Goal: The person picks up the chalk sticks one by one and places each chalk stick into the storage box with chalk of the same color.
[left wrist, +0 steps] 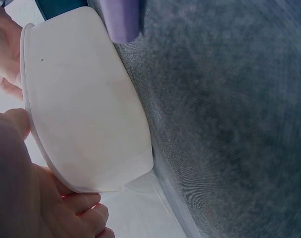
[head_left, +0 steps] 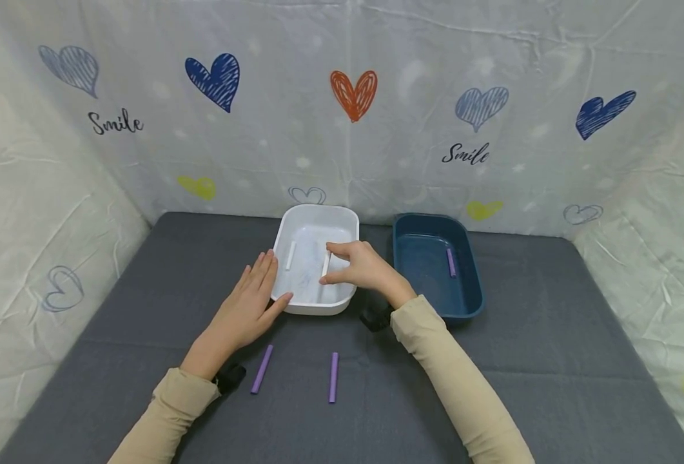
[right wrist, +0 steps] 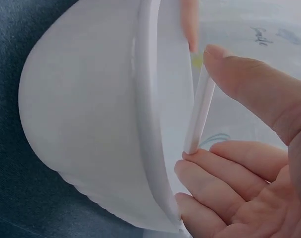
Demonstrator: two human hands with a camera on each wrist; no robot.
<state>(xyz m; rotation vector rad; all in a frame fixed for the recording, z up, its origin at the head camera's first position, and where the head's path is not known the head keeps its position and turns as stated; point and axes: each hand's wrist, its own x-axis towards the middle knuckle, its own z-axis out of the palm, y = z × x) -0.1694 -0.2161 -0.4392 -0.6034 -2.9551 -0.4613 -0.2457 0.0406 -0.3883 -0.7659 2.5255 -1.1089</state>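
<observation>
My right hand [head_left: 365, 265] pinches a short white stick [right wrist: 201, 114] by its two ends, thumb at one end and fingertip at the other, over the white tray [head_left: 315, 308]. Inside that tray, toward its left side, lies another white stick [head_left: 291, 255]. With fingers extended, my left hand [head_left: 245, 309] rests against the tray's left front rim, also seen from the side in the left wrist view. Two purple sticks lie on the table in front of the tray: one purple stick [head_left: 262, 369] at left, another purple stick [head_left: 333, 377] at right.
A dark blue tray [head_left: 475, 283] stands to the right of the white one, with a purple stick [head_left: 451, 263] inside. Both trays sit on a grey cloth-covered table [head_left: 550, 322] near its back edge. Behind hangs a white curtain [head_left: 295, 142] printed with hearts.
</observation>
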